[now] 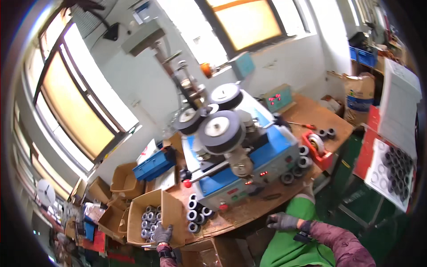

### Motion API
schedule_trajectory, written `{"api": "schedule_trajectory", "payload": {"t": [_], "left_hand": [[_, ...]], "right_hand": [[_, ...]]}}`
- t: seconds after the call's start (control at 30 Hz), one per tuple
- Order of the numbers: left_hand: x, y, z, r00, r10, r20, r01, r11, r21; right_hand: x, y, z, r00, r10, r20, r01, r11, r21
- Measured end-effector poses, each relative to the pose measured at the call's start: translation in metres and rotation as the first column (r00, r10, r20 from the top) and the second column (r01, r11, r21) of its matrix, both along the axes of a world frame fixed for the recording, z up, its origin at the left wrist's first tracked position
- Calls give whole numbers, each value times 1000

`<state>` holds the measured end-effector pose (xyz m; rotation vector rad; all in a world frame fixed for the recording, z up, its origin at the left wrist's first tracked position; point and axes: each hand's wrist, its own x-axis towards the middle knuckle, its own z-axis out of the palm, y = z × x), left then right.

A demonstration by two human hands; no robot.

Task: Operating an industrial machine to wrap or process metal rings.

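Note:
My left hand (163,234), in a grey glove, is at the near edge of an open cardboard box (172,216). Its fingers point in toward the metal rings (150,219) piled inside and look apart, with nothing visible in them. Over my green apron (291,242) hovers my gloved right hand (283,221), its fingers loosely bent and apart, with nothing seen in it. Ahead stands a bench machine with a blue top (271,144) and grey-black wheels (221,132). Beside its left front corner, dark rings with pale ends (192,204) are stacked on the wooden table (224,222).
More rings (287,178) sit at the machine's right side, near a red bin (328,161). A blue bin (154,164) and other cartons (126,180) stand left. A screwdriver (307,126) lies behind. Far right, a white sheet (378,178) carries many dark rings.

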<state>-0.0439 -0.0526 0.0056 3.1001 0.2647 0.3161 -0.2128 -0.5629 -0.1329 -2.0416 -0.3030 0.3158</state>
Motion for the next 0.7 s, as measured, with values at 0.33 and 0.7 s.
{"api": "schedule_trajectory", "payload": {"t": [0.33, 0.7], "left_hand": [[-22, -69, 34, 986, 26, 164, -67, 967, 247], [-77, -94, 57, 951, -111, 288, -56, 855, 515]], "right_hand": [[-120, -101, 34, 939, -344, 19, 290, 820, 494], [-325, -219, 99, 364, -931, -21, 878, 336, 341]]}}
